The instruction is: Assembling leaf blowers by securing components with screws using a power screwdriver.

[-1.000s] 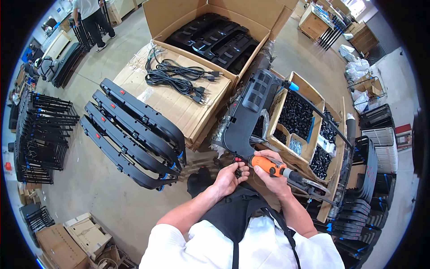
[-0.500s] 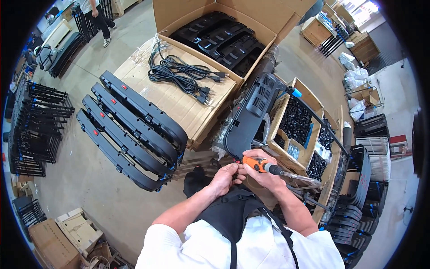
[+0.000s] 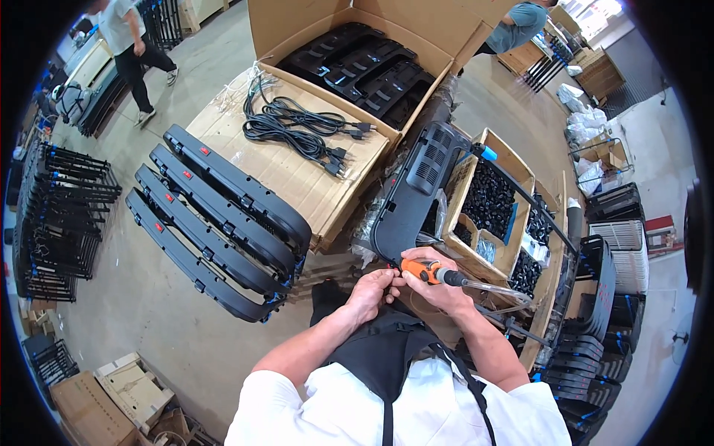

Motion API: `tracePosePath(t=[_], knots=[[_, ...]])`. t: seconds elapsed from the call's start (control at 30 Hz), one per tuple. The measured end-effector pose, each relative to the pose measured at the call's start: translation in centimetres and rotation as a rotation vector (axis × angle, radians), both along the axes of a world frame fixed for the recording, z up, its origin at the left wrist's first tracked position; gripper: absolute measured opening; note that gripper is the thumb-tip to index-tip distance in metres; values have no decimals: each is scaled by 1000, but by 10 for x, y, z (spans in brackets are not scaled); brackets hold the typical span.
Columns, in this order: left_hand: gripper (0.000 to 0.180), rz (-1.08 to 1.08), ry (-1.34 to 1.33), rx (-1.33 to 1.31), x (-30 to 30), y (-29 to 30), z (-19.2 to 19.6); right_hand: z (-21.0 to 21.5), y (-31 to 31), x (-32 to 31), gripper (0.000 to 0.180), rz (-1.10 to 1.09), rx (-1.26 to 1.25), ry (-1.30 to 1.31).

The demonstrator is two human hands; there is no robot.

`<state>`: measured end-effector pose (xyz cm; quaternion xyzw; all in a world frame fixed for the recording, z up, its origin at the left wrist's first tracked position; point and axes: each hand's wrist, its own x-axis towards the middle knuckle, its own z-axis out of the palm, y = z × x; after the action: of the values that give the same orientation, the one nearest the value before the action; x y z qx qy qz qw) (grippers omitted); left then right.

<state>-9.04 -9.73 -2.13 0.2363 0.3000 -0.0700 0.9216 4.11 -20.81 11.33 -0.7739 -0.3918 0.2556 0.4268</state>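
Observation:
My right hand is wrapped round an orange and black power screwdriver, with a clear hose running back from its end. Just left of the tool, my left hand is closed in a pinch; the fingers hide what they hold. Both hands meet at the near end of a black plastic housing with a vented block on it. A small bit of red shows by the fingertips, too small to name.
Right of the housing stands a wooden bin of small black parts. Several black curved housings stand in a row at left. Black power cords lie on cardboard, beside an open carton of black parts. Two people are in the background.
My hands and the screwdriver stay almost in place. At the upper left a walking person has come further into view, and another person now shows more at the upper right.

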Motion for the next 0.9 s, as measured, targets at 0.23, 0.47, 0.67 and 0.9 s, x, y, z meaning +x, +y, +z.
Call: tracePosePath(t=[0.23,0.47,0.67,0.9], knots=[[23,103,58,-138,8,9,-7,1,1,-6,42,-130,157,57],[20,183,30,-270,30,20,0,26,-17,2,44,-151,240,167],[21,163,40,-336,34,24,12,25,-29,-4,37,-207,387,278],[21,113,32,-364,46,14,5,13,-61,1,37,-256,455,217]])
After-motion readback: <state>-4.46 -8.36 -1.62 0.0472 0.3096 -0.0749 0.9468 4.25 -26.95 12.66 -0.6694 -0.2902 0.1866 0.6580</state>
